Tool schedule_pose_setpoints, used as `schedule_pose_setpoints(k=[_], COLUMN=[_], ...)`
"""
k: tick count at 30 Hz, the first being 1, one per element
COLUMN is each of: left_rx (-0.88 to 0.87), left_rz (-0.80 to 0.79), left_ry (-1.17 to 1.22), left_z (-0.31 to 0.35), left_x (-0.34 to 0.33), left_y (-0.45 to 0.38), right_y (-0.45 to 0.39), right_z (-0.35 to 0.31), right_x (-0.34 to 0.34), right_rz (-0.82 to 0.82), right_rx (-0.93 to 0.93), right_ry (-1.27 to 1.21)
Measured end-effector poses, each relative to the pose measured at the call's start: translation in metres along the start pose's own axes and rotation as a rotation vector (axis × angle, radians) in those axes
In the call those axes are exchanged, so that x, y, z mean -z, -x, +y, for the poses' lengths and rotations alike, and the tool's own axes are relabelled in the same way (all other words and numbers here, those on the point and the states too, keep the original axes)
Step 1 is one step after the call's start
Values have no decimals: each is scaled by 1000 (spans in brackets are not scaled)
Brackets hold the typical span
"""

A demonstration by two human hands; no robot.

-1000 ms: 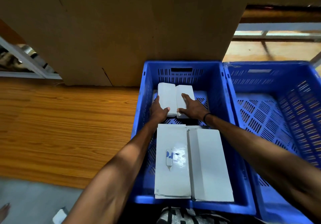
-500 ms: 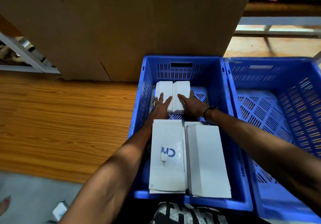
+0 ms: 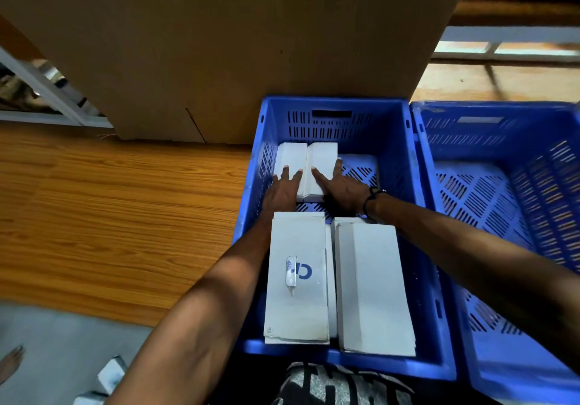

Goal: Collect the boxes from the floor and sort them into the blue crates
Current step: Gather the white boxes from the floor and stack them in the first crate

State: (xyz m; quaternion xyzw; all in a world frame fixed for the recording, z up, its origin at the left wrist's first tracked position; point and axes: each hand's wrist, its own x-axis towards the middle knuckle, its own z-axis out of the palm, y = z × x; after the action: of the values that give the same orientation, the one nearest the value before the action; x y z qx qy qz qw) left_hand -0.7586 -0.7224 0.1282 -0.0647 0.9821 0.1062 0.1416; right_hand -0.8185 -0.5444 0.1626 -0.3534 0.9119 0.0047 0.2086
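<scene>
Two small boxes (image 3: pixel 306 169) now pushed side by side against left crate's (image 3: pixel 332 103) far wall, left hand (image 3: pixel 282 189) and right hand (image 3: pixel 342 189) pressing with straight fingers, placement nearly done.

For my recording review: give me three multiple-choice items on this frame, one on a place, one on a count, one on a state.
1. Where do the two small white boxes lie?
A. far end of the left crate
B. in the right crate
C. on the wooden floor

2. How many blue crates show?
A. one
B. two
C. three

3. How do the left hand and right hand meet the boxes?
A. fists clenched
B. fingers flat on top
C. hovering apart

Answers: 1 A, they sit by its far wall; 2 B, two stand side by side; 3 B, straight fingers rest on them.
</scene>
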Motion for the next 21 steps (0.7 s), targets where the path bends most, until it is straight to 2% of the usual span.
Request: schedule_pose_setpoints(k=[7,10,12,16,19,21], left_rx=[-29,-43,17,146,107,44], left_rz=[33,126,164,94,-29,-36], left_ry=[92,217,354,535,667,682], left_z=[-9,-9,-5,8,15,17], left_x=[7,15,26,70,109,132], left_y=[-3,0,7,20,43,69], right_y=[-7,-10,-3,23,51,78], right_z=[2,8,8,8,4,-5], right_x=[-3,1,16,59,86,103], right_rz=[-18,-28,-15,80,188,230], right_rx=[-21,-64,-72,-28,-14,4], right_ry=[-28,-32,-44,-68,-239,-404])
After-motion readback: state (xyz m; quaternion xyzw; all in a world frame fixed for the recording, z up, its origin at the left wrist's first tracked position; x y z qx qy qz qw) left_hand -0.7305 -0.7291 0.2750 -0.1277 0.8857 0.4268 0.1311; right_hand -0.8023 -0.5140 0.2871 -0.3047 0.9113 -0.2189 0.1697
